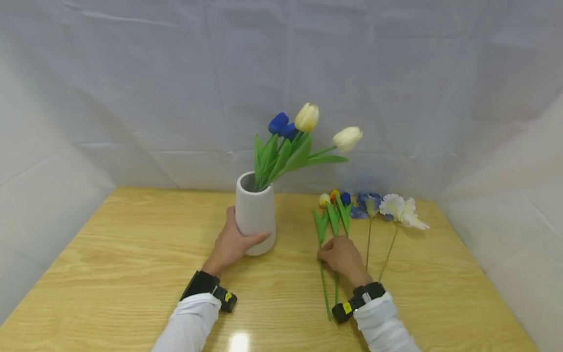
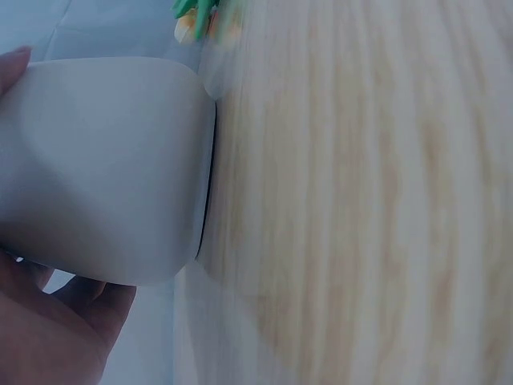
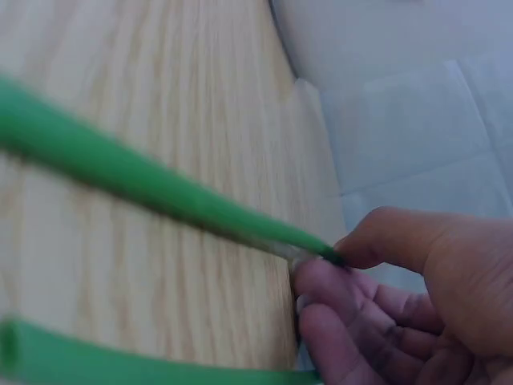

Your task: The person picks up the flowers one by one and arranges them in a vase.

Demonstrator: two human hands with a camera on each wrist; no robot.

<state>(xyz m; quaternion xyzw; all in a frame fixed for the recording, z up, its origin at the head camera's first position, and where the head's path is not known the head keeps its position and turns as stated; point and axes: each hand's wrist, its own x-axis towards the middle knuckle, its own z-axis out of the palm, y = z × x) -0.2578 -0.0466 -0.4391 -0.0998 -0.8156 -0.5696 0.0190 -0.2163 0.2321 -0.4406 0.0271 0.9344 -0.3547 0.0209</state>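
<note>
My left hand (image 1: 233, 240) grips the lower body of a white vase (image 1: 256, 217), thumb across its front. In the left wrist view the fingers wrap the vase (image 2: 104, 168) from both sides. Blue tulips (image 1: 278, 123) and cream tulips (image 1: 306, 117) lean to the right out of its mouth. On the table, my right hand (image 1: 345, 259) pinches the green stem (image 1: 325, 293) of a cream-yellow tulip (image 1: 324, 200), leftmost of the lying flowers. Thumb and forefinger close on that stem (image 3: 176, 196) in the right wrist view; a second stem (image 3: 120, 362) runs below it.
Beside the pinched tulip lie an orange tulip (image 1: 334, 195) and a blue tulip (image 1: 345, 198). Farther right are a blue ruffled flower (image 1: 368, 204) and a white ruffled flower (image 1: 401, 210) on thin stems. A pale cloth (image 1: 176, 98) hangs behind the wooden table (image 1: 145, 244).
</note>
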